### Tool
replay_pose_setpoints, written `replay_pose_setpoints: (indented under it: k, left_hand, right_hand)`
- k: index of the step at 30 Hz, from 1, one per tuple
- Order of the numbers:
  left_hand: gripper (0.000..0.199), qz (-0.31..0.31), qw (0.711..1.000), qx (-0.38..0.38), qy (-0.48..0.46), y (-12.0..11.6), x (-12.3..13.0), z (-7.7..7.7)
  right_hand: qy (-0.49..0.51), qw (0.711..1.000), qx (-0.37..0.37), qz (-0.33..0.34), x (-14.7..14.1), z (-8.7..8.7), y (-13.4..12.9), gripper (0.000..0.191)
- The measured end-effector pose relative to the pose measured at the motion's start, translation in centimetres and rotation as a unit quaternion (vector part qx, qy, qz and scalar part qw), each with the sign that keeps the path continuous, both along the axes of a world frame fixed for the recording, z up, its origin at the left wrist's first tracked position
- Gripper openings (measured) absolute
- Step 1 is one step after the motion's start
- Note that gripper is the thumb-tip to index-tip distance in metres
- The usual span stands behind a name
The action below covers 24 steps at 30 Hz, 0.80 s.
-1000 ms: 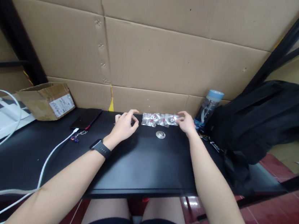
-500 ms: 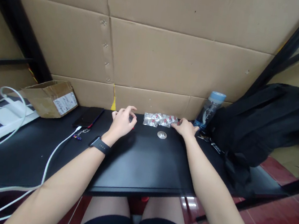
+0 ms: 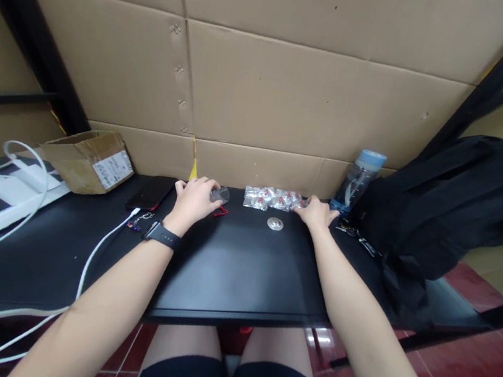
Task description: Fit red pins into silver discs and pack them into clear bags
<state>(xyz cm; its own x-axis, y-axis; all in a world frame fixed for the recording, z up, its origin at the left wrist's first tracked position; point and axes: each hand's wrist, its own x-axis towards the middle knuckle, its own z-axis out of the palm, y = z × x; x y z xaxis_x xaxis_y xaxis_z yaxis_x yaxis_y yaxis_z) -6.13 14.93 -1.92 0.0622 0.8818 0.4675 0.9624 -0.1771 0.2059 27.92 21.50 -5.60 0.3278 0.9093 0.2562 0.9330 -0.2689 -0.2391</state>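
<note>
My left hand [image 3: 197, 200], with a dark watch on the wrist, has its fingers curled round a clear see-through piece [image 3: 220, 195] near the back of the black table. Red strips [image 3: 221, 212] lie just below that hand. Several clear packets with red and silver contents [image 3: 273, 199] lie in a row by the cardboard wall. My right hand [image 3: 313, 211] rests at the row's right end, its fingertips on the last packet [image 3: 298, 204]. In front of the row, a round silver disc [image 3: 275, 223] lies flat on the table, touched by neither hand.
On the left are an open cardboard box [image 3: 85, 162], a dark phone [image 3: 150, 193], a keychain [image 3: 133, 225] and white cables [image 3: 100, 249]. A blue-lidded bottle [image 3: 356, 180], keys [image 3: 349, 230] and a black backpack [image 3: 442, 200] stand or lie to the right.
My left hand has closed round the clear piece, which now shows at its fingers, and the red strips are more exposed. My right hand stays at the packets. The view has shifted slightly.
</note>
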Motion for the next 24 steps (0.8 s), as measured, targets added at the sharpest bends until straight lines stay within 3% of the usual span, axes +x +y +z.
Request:
replay_pose_setpoints:
  k: [5,9,15,20,24]
  left_hand:
    - [0.010,0.025,0.999,0.007,0.018,0.2,-0.2,-0.6]
    - [0.019,0.017,1.000,0.026,-0.007,0.5,-0.5,-0.8]
    - [0.014,-0.007,0.986,0.165,-0.006,1.4,0.0,-1.2]
    - [0.012,-0.080,0.987,0.129,0.046,2.5,0.2,-2.7]
    - [0.017,-0.041,0.990,0.135,0.024,2.7,0.1,-2.9]
  right_hand:
    - [-0.032,0.999,0.009,0.004,-0.9,-0.2,0.0,0.040]
    - [-0.043,0.999,0.011,0.003,-1.2,-0.2,0.0,0.040]
    - [-0.082,0.996,0.031,0.025,-1.8,-0.4,0.0,0.045]
    - [-0.074,0.997,0.020,0.024,-1.9,-0.4,0.0,0.040]
    - [-0.066,0.997,0.034,0.038,-1.6,0.5,-0.5,0.034]
